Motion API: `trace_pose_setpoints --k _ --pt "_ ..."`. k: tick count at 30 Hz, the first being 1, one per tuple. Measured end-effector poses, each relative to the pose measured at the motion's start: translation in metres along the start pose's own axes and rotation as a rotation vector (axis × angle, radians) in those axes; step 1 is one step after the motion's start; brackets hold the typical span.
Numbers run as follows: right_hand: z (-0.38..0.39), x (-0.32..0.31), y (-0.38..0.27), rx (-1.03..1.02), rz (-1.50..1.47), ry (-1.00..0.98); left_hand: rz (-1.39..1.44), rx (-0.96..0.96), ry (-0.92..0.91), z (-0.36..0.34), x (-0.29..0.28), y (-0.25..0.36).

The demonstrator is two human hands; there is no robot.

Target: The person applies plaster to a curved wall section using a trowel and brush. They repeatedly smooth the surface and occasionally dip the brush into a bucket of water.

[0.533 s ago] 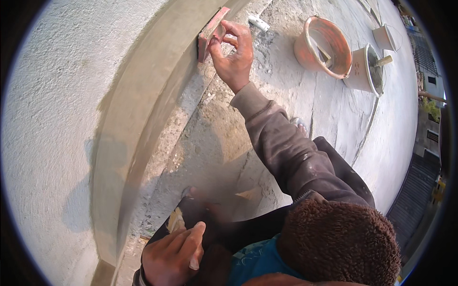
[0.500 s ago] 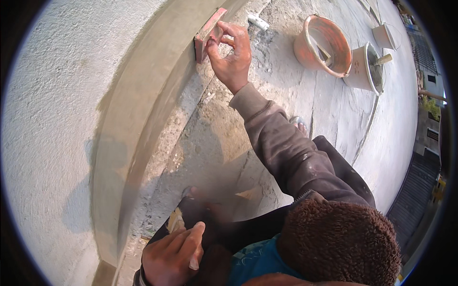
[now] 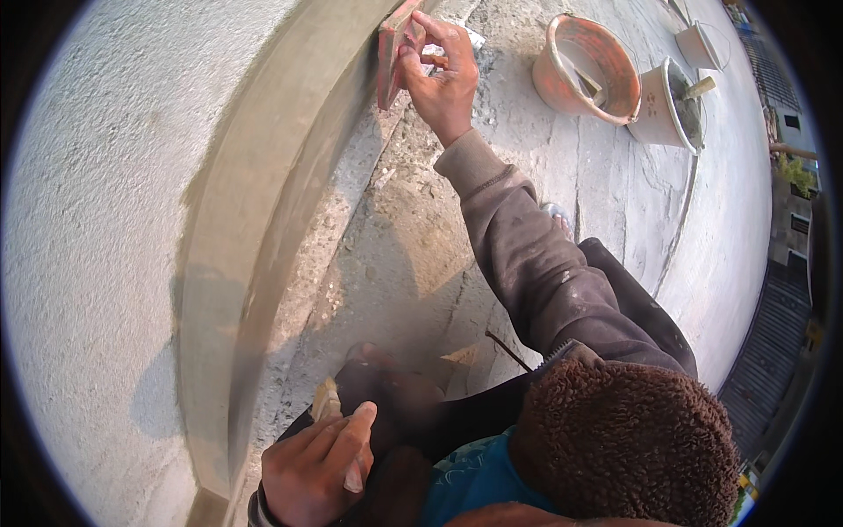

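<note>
My right hand (image 3: 443, 83) grips a pink rectangular float (image 3: 388, 75) by its back, against the smooth grey-beige plaster band (image 3: 228, 158) that curves along the rough white wall (image 3: 88, 220). Low in the picture, my left hand (image 3: 312, 465) is closed round a brush-like tool with a pale, crusted head (image 3: 327, 395), held near my dark trouser leg. A small white object (image 3: 476, 39) lies partly hidden behind my right hand.
On the rough concrete ground (image 3: 386, 246) at the right stand an orange basin (image 3: 615, 66) with a tool inside, a white bucket (image 3: 650, 110) with a handled tool, and a smaller bucket (image 3: 698, 48). My foot (image 3: 559, 220) shows beside my sleeve. Buildings line the far right edge.
My right hand and the float have moved slightly up and right. The basin and buckets appear a little higher in the picture. A thin dark cord or rod now shows near my knee.
</note>
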State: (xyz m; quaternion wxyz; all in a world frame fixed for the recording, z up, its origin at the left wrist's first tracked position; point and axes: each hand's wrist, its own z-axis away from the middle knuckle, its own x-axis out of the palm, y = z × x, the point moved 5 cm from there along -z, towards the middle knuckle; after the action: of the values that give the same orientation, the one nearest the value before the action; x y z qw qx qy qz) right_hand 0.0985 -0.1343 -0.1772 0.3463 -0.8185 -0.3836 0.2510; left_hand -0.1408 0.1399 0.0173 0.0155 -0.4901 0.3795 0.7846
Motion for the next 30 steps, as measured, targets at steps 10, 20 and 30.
trace_pose_setpoints --k 10,20,30 --pt "0.061 0.013 -0.041 -0.024 0.101 -0.113 0.006 -0.019 0.002 -0.003 0.000 0.007" --pt "0.013 0.007 -0.016 0.048 -0.064 0.078 -0.008 -0.018 0.044 -0.004 0.000 0.010" --pt "0.075 0.018 -0.004 0.487 -0.252 0.047 0.023 -0.093 0.042 -0.007 -0.004 0.008"
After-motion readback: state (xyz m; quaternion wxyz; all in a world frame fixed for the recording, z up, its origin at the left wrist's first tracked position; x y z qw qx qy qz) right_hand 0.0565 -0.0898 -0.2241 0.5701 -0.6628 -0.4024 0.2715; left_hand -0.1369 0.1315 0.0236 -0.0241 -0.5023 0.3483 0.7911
